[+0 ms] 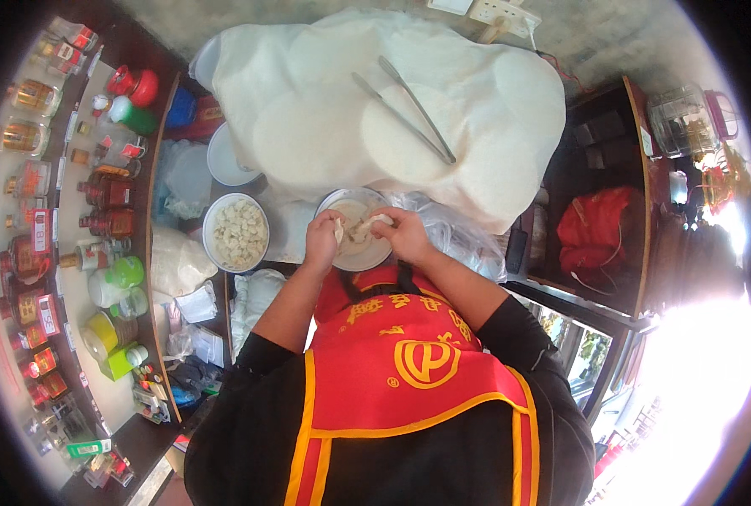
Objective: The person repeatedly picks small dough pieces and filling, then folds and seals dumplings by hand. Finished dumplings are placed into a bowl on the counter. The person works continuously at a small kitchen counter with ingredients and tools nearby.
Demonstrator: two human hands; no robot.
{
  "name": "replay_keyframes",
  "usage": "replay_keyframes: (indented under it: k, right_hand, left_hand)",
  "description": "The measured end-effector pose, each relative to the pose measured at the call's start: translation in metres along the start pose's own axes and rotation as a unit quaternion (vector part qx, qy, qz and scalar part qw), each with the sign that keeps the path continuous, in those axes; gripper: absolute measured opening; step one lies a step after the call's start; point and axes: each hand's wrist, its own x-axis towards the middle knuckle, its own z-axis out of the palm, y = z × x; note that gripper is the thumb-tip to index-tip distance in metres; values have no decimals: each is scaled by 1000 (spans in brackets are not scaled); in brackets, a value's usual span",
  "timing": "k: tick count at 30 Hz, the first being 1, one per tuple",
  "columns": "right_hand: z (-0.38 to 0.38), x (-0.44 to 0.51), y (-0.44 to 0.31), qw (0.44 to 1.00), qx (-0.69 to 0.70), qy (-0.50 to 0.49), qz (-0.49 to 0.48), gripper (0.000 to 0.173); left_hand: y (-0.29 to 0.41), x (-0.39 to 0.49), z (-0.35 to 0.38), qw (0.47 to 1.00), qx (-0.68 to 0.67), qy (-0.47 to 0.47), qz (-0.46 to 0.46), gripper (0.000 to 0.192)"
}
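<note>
My left hand (322, 243) pinches a small piece of pale bread (339, 232) over the left side of a white bowl (359, 261). Across from it, my right hand (408, 235) grips a second pale bread piece (378, 219) between thumb and fingers. Small pale crumbs or bits lie inside this bowl, partly hidden by my hands. Beside it on the left stands another white bowl (206, 240), filled with many small torn chunks of pale bread (241, 231).
A white cloth (299, 69) drapes over rounded shapes ahead, with metal tongs (421, 112) on top. A third white bowl (228, 161) is partly under its edge. Clear plastic (470, 243) lies at right. Bottle shelves (106, 190) flank the left; an open cabinet (587, 171) stands right.
</note>
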Motion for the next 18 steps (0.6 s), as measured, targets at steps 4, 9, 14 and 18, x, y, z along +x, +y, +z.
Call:
replay_keyframes:
  k: [4,9,14,18]
  right_hand:
    - [1,3,4,996,-12,38,-74,23]
    - [-1,-4,-6,950,-182,74,-241,19]
    - [3,-3,-7,986,-148,69,-31,22]
    - [-3,7,4,989,114,47,82,25]
  left_hand:
    - [8,-2,15,990,118,-58,43,28]
    - [22,-4,31,998,35,-50,-10,21]
    - [26,-8,32,994,102,-30,-3,19]
    - [39,-16,28,972,217,-28,86,22]
